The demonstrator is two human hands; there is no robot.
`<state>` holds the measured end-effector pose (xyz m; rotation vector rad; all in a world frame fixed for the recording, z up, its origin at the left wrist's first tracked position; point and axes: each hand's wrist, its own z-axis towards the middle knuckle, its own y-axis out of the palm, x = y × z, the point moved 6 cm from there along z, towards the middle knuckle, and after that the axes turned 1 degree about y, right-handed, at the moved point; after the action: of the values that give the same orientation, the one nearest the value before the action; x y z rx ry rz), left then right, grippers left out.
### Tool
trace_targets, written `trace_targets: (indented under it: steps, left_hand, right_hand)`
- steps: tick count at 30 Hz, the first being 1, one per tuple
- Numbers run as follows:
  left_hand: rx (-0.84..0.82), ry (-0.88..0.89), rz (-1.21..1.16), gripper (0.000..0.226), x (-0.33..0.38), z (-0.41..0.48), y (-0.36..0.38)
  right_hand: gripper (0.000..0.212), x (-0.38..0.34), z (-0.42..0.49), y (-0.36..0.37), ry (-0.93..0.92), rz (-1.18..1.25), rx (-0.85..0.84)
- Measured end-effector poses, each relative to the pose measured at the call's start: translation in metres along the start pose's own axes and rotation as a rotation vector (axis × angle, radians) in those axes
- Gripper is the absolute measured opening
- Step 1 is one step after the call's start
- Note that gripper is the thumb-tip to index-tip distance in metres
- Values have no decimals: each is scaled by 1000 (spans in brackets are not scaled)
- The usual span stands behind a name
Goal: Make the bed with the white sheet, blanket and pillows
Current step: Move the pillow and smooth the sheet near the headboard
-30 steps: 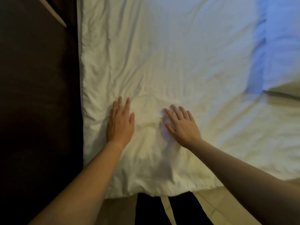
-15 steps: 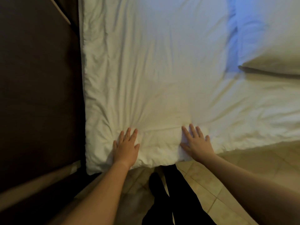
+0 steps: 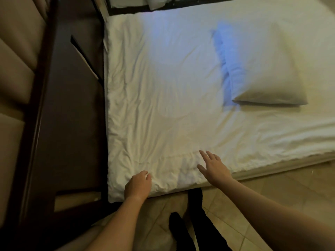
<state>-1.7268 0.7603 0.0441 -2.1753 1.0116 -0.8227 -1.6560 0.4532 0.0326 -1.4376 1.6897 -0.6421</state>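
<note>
Now the white blanket (image 3: 163, 98) fills the middle of the frame, its long axis running from the bottom edge up toward the dark bed frame (image 3: 137, 10) at the top, the near corner sagging at lower centre. A pillow (image 3: 262, 69) lies on the right half, its long side running the same way, closed end toward the bottom. The left hand (image 3: 138, 184) is curled, fingers bunched into the blanket's near edge; the right hand (image 3: 214, 167) is spread flat, fingers apart, at the fold just beside it, contact hard to judge. Half a second ago both palms lay flat on the blanket and the pillow showed only at the upper right. Another white bundle (image 3: 155, 2) at the top is cut off. The blue cast blurs the pillow's left edge.
</note>
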Motion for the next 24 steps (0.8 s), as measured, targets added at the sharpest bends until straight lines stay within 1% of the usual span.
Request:
trace_targets:
  steps: [4, 8, 14, 19, 24]
  left_hand:
    - [22, 47, -8, 48, 33, -17, -15]
    - [80, 145, 23, 51, 84, -25, -31]
    - [141, 212, -78, 45, 165, -26, -42]
    - [219, 260, -60, 37, 245, -18, -42]
    - [187, 262, -60, 47, 324, 7, -27]
  right_hand:
    - [69, 17, -17, -35, 0, 1, 68]
    - [69, 39, -24, -77, -10, 29, 157]
    - [67, 80, -20, -131, 0, 106, 253]
    - [67, 129, -1, -163, -1, 156, 253]
    - [66, 194, 26, -208, 14, 206, 279]
